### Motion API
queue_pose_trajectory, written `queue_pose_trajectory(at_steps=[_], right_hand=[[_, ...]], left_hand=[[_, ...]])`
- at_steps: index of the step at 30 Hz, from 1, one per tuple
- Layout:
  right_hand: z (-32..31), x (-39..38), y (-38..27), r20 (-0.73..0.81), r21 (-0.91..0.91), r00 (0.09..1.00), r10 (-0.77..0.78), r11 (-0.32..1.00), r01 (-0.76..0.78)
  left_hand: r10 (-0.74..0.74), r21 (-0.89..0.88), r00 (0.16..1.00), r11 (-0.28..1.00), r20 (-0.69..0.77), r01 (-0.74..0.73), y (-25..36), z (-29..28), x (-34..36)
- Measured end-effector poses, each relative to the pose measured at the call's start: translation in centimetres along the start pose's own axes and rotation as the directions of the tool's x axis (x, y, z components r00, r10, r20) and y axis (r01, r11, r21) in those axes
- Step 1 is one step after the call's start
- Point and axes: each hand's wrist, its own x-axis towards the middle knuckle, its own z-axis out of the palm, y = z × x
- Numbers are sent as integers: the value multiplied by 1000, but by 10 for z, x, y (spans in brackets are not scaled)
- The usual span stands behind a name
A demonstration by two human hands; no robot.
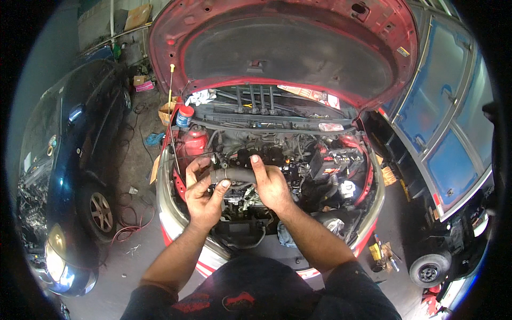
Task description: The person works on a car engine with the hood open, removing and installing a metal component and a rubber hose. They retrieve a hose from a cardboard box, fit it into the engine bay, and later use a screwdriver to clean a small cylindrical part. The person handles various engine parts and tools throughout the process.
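Above the engine [274, 156] of a car with a raised red bonnet [288, 53], a dark hose [240, 175] is supported between two bare hands near the middle of the scene. At the far left stands a blue tub with a red lid [184, 116]; the lid covers its contents. Just beyond it to the left sits an open cardboard box [166, 113], whose interior cannot be made out. To the right of the engine lies a dark battery [336, 162]. The left hand [205, 195] is clamped around the hose's left end, its thumb on the near side and its other fingers bent and spread on the far side. The right hand [272, 188] closes on the right end, with the thumb extended toward the far side and pressed along the hose; its remaining fingers are largely hidden. A blue cloth [286, 234] lies on the near side.
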Motion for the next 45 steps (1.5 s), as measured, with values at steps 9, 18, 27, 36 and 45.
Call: queue_pose_trajectory(at_steps=[9, 18, 27, 36, 45], right_hand=[[-11, -12, 6, -98, 68, 987, -124, 989, 131], [-29, -14, -1, -215, -221, 887, -408, 905, 363], [-32, -32, -10, 46, -193, 779, -625, 760, 621], [-42, -42, -9, 122, 25, 757, -642, 764, 645], [-47, -44, -11, 159, 13, 812, -562, 824, 567]], left_hand=[[-36, -29, 999, 999, -20, 36, -4, 7, -10], [-188, -434, 978, 876, 94, 210, 8, 15, -4], [-299, -423, 889, 796, 347, 433, 20, 13, -2], [-228, -426, 900, 819, 373, 384, 34, 10, -3], [-254, -502, 840, 705, 479, 500, 38, 11, 2]])
